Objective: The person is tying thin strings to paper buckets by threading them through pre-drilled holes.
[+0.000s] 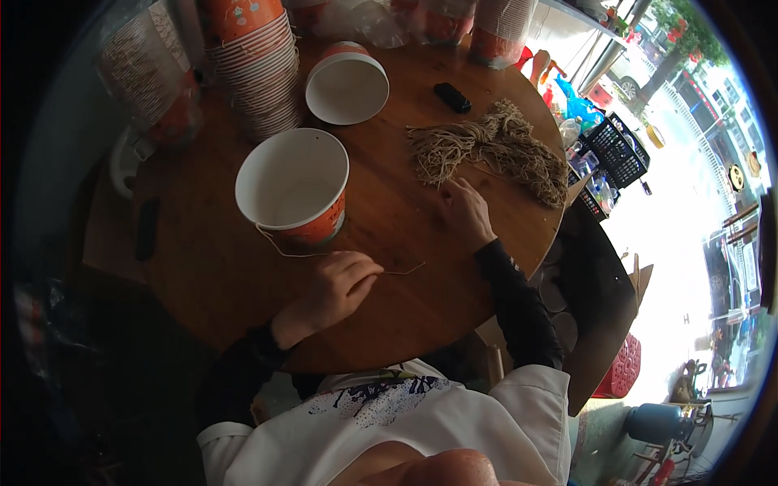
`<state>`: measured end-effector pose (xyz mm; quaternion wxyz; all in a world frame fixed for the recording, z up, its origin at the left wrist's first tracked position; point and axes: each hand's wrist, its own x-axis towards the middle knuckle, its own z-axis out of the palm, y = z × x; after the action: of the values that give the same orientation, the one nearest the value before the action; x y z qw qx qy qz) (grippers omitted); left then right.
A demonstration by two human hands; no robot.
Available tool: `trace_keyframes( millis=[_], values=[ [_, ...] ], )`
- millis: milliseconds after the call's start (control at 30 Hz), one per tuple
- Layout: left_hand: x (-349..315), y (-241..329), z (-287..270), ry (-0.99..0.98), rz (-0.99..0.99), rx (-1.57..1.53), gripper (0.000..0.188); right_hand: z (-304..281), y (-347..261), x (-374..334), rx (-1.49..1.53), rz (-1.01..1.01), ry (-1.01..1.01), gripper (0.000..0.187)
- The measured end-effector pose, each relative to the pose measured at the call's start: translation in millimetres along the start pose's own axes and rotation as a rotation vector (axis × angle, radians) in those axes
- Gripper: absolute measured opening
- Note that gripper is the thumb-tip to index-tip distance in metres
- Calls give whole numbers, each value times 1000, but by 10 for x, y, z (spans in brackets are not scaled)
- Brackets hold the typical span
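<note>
A large paper bucket (pixel 293 180), white inside and orange outside, stands upright on the table left of centre. A thin string (pixel 301 255) runs from its near rim to my left hand (pixel 344 279). That hand is closed in a pinch on the string, whose free end sticks out to the right over the tabletop. My right hand (pixel 468 212) is at the near edge of a tangled bundle of tan strings (pixel 506 150). Its fingers are curled together against the loose ends; what they hold, if anything, is too small to make out.
Behind the upright bucket, another paper bucket (pixel 348 87) lies tipped with its mouth toward me. Tall stacks of nested buckets (pixel 263 73) stand at the back left. A small black object (pixel 452 97) lies near the strings on the round wooden table (pixel 389 324). Black crates (pixel 617 150) are beyond its right edge.
</note>
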<state>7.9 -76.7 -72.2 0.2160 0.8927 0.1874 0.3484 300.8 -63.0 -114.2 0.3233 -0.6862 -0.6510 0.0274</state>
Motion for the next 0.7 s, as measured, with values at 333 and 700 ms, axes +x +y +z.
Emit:
trace_keyframes(
  millis=[333,700],
  values=[
    [84,-28,693,-138,-13,291,17,-507,-1116,-420,707,-12,-228,12],
    [-64,-10,454,-122,-386,-162,8,-507,-796,-431,291,-31,-121,12]
  ],
)
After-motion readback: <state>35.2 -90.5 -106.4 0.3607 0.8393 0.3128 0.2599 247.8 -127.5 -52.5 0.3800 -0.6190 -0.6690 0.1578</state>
